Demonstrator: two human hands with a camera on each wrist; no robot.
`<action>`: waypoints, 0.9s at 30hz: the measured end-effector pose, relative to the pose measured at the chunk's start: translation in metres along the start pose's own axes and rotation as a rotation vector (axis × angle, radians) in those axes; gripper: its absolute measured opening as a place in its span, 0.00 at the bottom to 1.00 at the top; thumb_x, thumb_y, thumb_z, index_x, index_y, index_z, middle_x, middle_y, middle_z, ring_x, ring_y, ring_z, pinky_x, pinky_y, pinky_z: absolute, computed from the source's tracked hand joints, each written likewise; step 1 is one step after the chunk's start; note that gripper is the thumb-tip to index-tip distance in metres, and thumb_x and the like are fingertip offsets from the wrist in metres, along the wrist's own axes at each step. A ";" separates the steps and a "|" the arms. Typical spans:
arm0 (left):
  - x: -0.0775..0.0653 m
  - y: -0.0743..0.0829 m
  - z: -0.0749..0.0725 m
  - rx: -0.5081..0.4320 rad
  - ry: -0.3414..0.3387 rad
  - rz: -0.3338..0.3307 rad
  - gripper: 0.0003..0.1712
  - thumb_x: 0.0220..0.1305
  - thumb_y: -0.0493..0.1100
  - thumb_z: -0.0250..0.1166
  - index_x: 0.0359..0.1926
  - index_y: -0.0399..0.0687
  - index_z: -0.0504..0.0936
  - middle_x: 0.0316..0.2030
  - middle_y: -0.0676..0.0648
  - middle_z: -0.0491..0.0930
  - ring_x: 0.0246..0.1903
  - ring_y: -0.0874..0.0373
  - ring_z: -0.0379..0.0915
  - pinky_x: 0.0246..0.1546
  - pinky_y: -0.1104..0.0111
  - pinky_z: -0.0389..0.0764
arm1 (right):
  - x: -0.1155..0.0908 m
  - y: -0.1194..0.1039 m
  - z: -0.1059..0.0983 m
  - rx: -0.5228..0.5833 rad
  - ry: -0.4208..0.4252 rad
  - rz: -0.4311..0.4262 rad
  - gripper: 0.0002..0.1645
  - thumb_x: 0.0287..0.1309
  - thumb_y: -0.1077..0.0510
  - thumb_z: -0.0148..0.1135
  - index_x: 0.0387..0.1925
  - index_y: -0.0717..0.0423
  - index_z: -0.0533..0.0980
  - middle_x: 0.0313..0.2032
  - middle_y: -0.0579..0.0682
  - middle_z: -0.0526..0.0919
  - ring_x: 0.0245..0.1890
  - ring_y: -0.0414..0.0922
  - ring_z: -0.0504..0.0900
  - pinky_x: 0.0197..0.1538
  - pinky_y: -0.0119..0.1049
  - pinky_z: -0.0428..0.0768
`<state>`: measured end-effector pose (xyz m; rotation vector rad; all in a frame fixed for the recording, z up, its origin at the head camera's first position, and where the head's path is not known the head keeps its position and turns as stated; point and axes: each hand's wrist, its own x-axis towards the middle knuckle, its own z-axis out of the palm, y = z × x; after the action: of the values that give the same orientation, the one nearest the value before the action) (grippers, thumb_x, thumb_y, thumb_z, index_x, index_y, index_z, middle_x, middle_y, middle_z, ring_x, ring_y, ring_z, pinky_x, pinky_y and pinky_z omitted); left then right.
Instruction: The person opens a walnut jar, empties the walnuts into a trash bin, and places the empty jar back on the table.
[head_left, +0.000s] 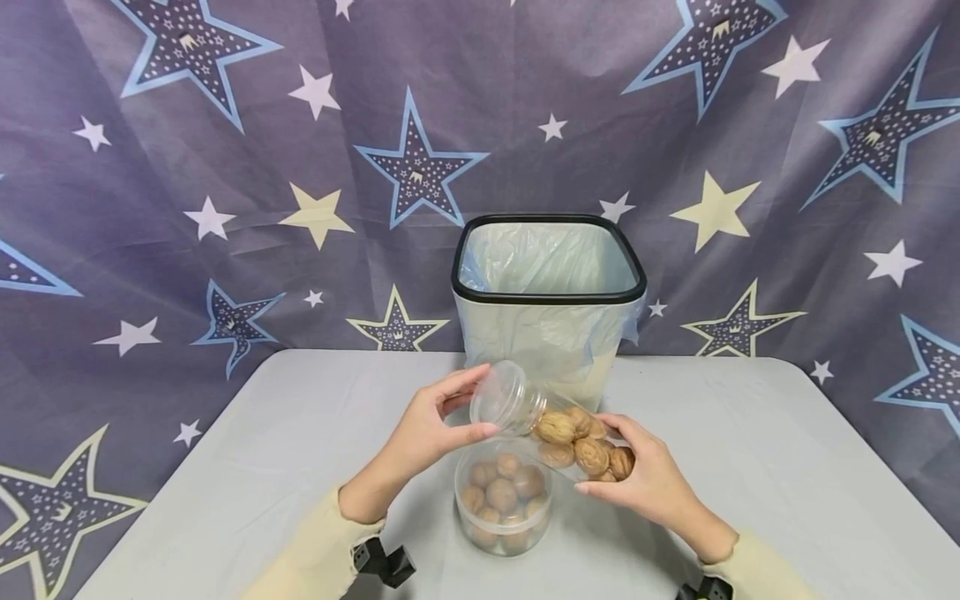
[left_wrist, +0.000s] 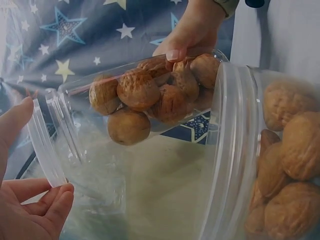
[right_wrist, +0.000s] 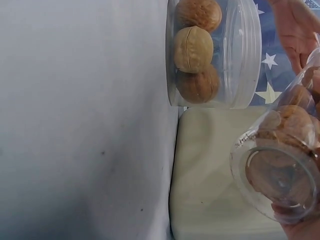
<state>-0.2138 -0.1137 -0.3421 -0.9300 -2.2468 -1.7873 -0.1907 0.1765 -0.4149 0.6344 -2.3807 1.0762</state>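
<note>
My left hand point(head_left: 429, 423) pinches a translucent round lid point(head_left: 495, 397) by its rim, thumb on one side and fingers on the other. The lid faces the mouth of a clear plastic jar point(left_wrist: 82, 100), a narrow gap showing between them in the left wrist view. Tilted in the air, its mouth up to the left, the jar holds several walnuts point(head_left: 592, 456). My right hand point(head_left: 652, 477) grips this jar near its base. Below stands a second, wider clear jar point(head_left: 502, 537) with walnuts inside and a translucent cover point(left_wrist: 232, 150) on top.
A white bin point(head_left: 532, 333) with a black rim and a clear bluish liner stands behind the hands. The light grey table point(head_left: 315, 467) extends to both sides. A star-patterned cloth point(head_left: 247, 158) hangs behind it.
</note>
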 end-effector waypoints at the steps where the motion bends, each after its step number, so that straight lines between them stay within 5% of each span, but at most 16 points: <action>1: -0.001 0.000 -0.001 0.000 0.003 -0.002 0.37 0.47 0.34 0.73 0.61 0.31 0.70 0.57 0.36 0.73 0.51 0.56 0.73 0.55 0.69 0.73 | 0.000 0.000 0.000 0.003 0.000 0.004 0.47 0.21 0.51 0.84 0.52 0.54 0.74 0.44 0.45 0.82 0.41 0.37 0.79 0.43 0.35 0.79; 6: -0.006 -0.003 -0.007 -0.006 0.016 -0.010 0.39 0.46 0.35 0.74 0.61 0.33 0.70 0.60 0.37 0.71 0.53 0.61 0.72 0.56 0.70 0.72 | -0.001 0.002 -0.002 0.012 0.000 0.000 0.47 0.21 0.52 0.84 0.52 0.54 0.74 0.44 0.44 0.82 0.41 0.37 0.79 0.43 0.34 0.79; 16: -0.016 -0.010 -0.020 0.036 0.049 -0.053 0.40 0.44 0.31 0.75 0.61 0.33 0.71 0.60 0.38 0.71 0.56 0.49 0.70 0.57 0.68 0.71 | -0.005 0.007 -0.006 0.031 -0.005 0.006 0.46 0.23 0.52 0.84 0.52 0.54 0.74 0.44 0.46 0.82 0.40 0.35 0.78 0.42 0.29 0.78; 27: -0.029 -0.025 -0.033 0.096 0.101 -0.080 0.39 0.44 0.32 0.75 0.60 0.32 0.72 0.59 0.37 0.72 0.57 0.49 0.70 0.57 0.69 0.71 | -0.009 0.012 -0.010 0.014 0.005 0.012 0.46 0.23 0.52 0.84 0.52 0.53 0.74 0.44 0.45 0.81 0.40 0.35 0.78 0.43 0.24 0.75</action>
<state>-0.2127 -0.1580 -0.3667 -0.7257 -2.3133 -1.6998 -0.1882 0.1937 -0.4210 0.6225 -2.3778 1.0985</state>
